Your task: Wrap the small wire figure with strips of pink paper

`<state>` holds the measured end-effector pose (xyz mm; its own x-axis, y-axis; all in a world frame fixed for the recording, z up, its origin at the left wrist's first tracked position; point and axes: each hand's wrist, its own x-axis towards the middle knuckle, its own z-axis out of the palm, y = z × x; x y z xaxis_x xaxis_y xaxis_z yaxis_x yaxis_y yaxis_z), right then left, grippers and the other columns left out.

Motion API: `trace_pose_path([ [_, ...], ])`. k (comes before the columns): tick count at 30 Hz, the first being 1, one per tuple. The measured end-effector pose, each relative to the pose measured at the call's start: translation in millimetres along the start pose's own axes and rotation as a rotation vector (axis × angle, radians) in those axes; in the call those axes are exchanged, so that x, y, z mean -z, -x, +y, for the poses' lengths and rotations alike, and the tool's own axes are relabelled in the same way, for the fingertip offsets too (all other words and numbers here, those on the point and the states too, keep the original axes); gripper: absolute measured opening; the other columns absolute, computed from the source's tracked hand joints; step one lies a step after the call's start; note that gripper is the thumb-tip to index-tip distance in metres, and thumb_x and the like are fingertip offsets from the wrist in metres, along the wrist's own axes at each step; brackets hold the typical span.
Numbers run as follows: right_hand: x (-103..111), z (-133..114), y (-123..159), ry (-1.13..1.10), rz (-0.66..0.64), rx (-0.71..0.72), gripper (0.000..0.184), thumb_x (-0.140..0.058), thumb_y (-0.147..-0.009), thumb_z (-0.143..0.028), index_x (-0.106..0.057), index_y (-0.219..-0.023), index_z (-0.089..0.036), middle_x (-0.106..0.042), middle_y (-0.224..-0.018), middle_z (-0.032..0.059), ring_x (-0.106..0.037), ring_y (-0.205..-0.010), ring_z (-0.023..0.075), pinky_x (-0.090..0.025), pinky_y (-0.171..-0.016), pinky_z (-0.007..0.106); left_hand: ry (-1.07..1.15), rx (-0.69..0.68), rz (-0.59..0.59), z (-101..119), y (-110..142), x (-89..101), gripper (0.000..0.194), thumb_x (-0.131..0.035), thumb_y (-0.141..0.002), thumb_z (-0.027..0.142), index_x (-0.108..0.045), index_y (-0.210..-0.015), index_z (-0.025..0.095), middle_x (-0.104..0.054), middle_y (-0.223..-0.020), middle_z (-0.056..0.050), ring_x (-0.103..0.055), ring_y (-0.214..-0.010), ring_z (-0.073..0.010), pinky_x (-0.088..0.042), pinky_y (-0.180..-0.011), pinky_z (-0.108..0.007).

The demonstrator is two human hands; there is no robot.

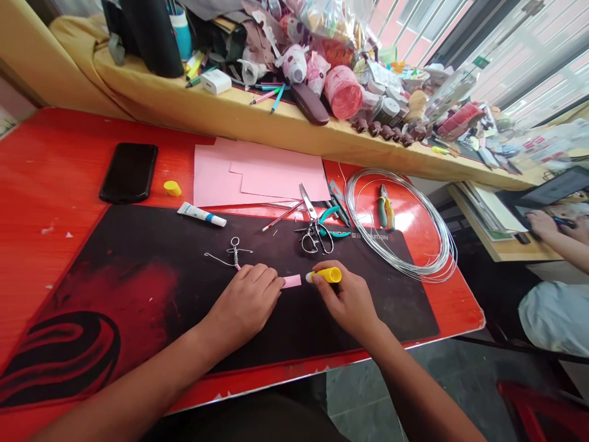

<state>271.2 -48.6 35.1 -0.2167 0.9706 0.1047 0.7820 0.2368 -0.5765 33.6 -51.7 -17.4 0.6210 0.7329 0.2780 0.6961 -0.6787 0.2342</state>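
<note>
My left hand (251, 298) is closed near the middle of the dark desk mat (184, 344), its fingertips on a small pink paper strip (292, 281) that sticks out to the right. Out from under its knuckles comes a twisted wire figure (234, 248) with a loop at the top and thin side arms; the lower part is hidden. My right hand (352, 301) grips a yellow glue stick (330, 275), uncapped, its white tip pointing left a short gap from the strip. A yellow cap (172, 188) lies apart at the upper left.
Beyond my hands lie scissors (313, 224), teal-handled pliers (331, 224), pink paper sheets (267, 172), a white tube (201, 215) and a phone (129, 172). Coiled wire (442, 258) surrounds yellow-green pliers (385, 209). A cluttered ledge runs behind; another person's arm (561, 239) shows at right.
</note>
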Motion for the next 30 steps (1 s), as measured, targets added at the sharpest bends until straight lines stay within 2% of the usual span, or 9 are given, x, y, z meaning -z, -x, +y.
trace_pose_path([
  [2,3.0,-3.9,-0.3,-0.035,0.023,-0.016,0.021,-0.058,-0.105,-0.040,-0.069,-0.105,-0.023,-0.077,-0.080,0.0013,-0.066,-0.055,0.0170,-0.046,-0.058,0.028,-0.004,-0.002,0.005,-0.1,0.4,-0.5,0.022,-0.048,-0.107,0.018,-0.069,-0.111,0.015,-0.069,-0.101,-0.009,-0.058,-0.092,-0.0282,-0.043,-0.081,-0.044],
  [6,-3.2,-14.3,-5.0,-0.078,-0.049,0.046,0.018,-0.059,-0.104,-0.038,-0.068,-0.109,-0.023,-0.081,-0.095,0.0039,-0.075,-0.075,0.0199,-0.052,-0.071,0.028,-0.018,-0.005,0.037,-0.2,0.9,-1.2,0.021,-0.049,-0.107,0.017,-0.069,-0.112,0.014,-0.068,-0.098,-0.009,-0.057,-0.089,-0.0277,-0.043,-0.079,-0.044],
  [11,-20.6,-19.3,-11.8,-0.064,-0.115,0.070,0.016,-0.060,-0.104,-0.037,-0.067,-0.111,-0.024,-0.081,-0.096,0.0044,-0.076,-0.077,0.0222,-0.051,-0.071,0.030,-0.032,-0.032,0.059,-0.4,2.2,-2.4,0.021,-0.049,-0.107,0.016,-0.070,-0.109,0.014,-0.068,-0.100,-0.010,-0.058,-0.090,-0.0276,-0.044,-0.078,-0.044],
  [15,-25.0,-16.3,-13.7,0.008,-0.155,0.082,0.016,-0.058,-0.106,-0.037,-0.066,-0.109,-0.024,-0.082,-0.095,0.0051,-0.078,-0.079,0.0243,-0.051,-0.072,0.031,-0.029,-0.026,0.030,-0.7,3.0,-3.0,0.020,-0.049,-0.106,0.015,-0.069,-0.111,0.015,-0.068,-0.101,-0.010,-0.059,-0.093,-0.0280,-0.045,-0.079,-0.044],
  [23,-19.0,-4.6,-14.1,0.037,-0.102,0.051,0.018,-0.057,-0.106,-0.039,-0.065,-0.109,-0.023,-0.082,-0.094,0.0049,-0.078,-0.080,0.0252,-0.051,-0.071,0.031,-0.014,-0.013,0.030,1.2,0.2,0.4,0.020,-0.051,-0.105,0.014,-0.069,-0.115,0.013,-0.069,-0.100,-0.010,-0.060,-0.092,-0.0280,-0.045,-0.080,-0.044],
  [30,-9.9,3.9,-5.5,-0.029,-0.052,-0.018,0.018,-0.059,-0.104,-0.039,-0.068,-0.105,-0.024,-0.081,-0.091,0.0035,-0.075,-0.072,0.0213,-0.050,-0.068,0.029,-0.023,-0.013,0.023,0.8,0.1,1.0,0.019,-0.050,-0.106,0.015,-0.069,-0.112,0.014,-0.071,-0.101,-0.010,-0.060,-0.094,-0.0281,-0.044,-0.082,-0.044],
])
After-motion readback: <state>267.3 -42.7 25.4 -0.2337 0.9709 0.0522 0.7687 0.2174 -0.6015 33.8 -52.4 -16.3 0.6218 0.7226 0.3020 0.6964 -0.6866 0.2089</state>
